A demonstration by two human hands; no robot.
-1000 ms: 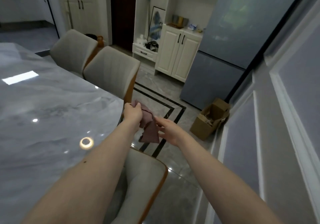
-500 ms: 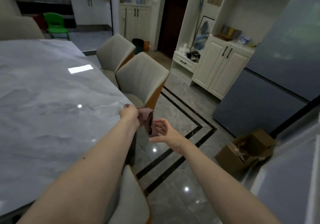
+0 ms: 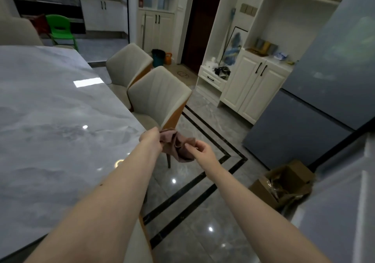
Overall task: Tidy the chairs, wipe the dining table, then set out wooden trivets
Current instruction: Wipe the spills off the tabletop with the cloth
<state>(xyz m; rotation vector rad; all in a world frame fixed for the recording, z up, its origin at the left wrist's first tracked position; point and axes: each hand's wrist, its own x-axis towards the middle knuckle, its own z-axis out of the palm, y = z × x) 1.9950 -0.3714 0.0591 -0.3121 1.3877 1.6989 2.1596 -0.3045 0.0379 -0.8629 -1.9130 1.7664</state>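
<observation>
A dusty-pink cloth (image 3: 176, 145) hangs bunched between my two hands, just off the right edge of the grey marble dining table (image 3: 50, 124). My left hand (image 3: 151, 140) grips its upper left part. My right hand (image 3: 199, 150) pinches its right edge with thumb and fingers. Two beige chairs with orange backs stand along the table's right side: the nearer chair (image 3: 160, 98) just beyond my hands, the farther chair (image 3: 127, 64) behind it. Part of a third chair (image 3: 140, 246) shows under my left forearm. No wooden trivets are in view.
A grey fridge (image 3: 324, 92) and white cabinets (image 3: 253, 88) line the right wall. An open cardboard box (image 3: 284, 183) sits on the glossy tiled floor at right. A green child's chair (image 3: 60, 30) and a small bin (image 3: 158, 57) stand at the back.
My view has swung left and up, showing more of the table and the far room. My right hand has closed in and taken the cloth's edge; the left keeps its grip.
</observation>
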